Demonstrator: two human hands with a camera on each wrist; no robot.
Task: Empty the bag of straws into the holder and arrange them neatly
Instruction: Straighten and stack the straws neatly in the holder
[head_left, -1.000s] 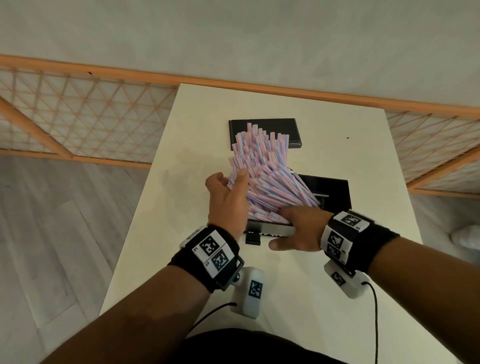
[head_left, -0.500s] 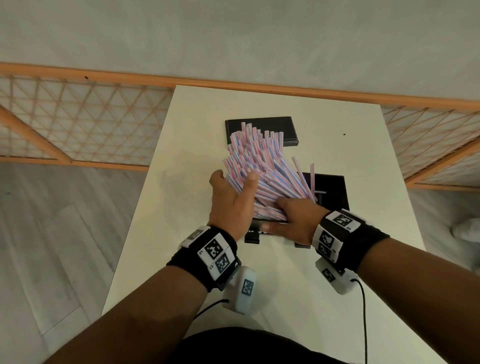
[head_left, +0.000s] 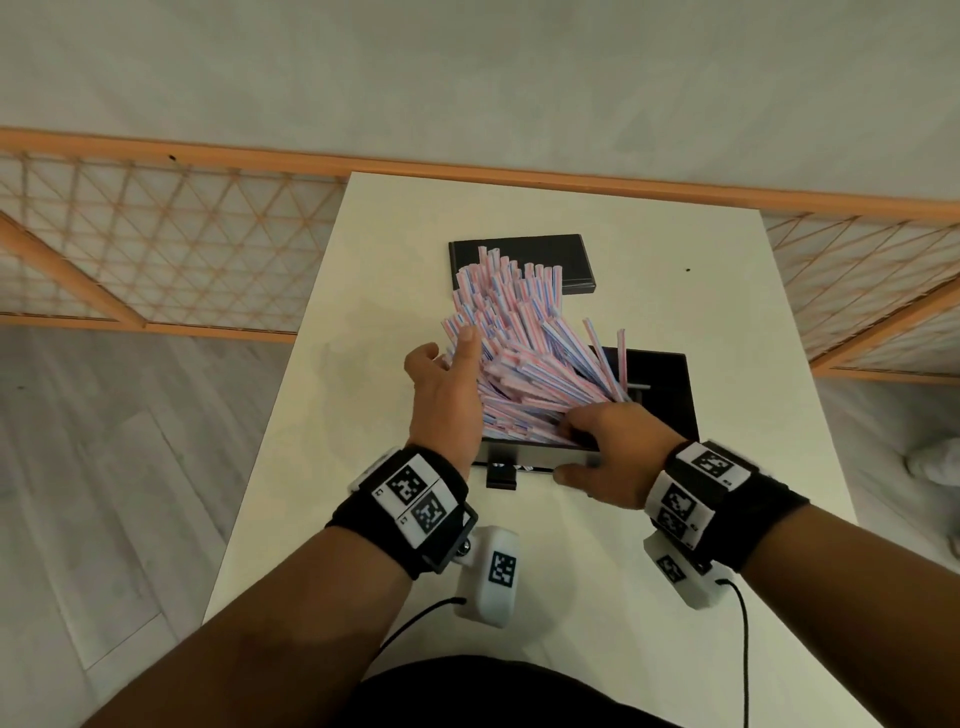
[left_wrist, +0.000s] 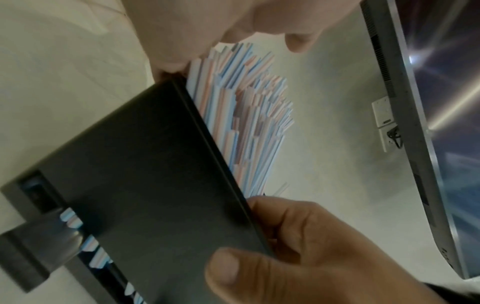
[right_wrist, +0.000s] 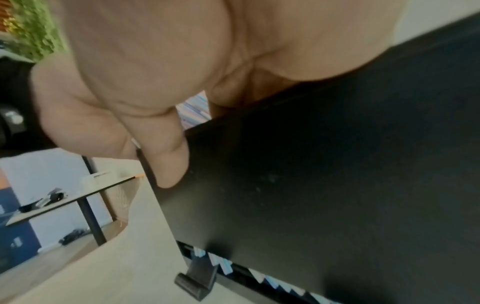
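Observation:
A thick bunch of pink, blue and white straws stands fanned out in the black holder at the middle of the table, leaning back and left. My left hand presses straight fingers against the bunch's left side. My right hand grips the holder's front wall, thumb on the front face and fingers curled over the rim among the straws. In the left wrist view the straws rise behind the holder's front. The right wrist view has my thumb on the holder, with straw ends in its bottom slot.
A flat black lid lies behind the holder, partly hidden by straw tips. The white table is narrow, with floor off its left edge and a wooden lattice railing beyond. A small black tab sticks out at the holder's front.
The bunch has fanned wider, with a few straws now leaning out to the right over the holder. Both hands stay at the holder, and the right fingers reach further over the rim.

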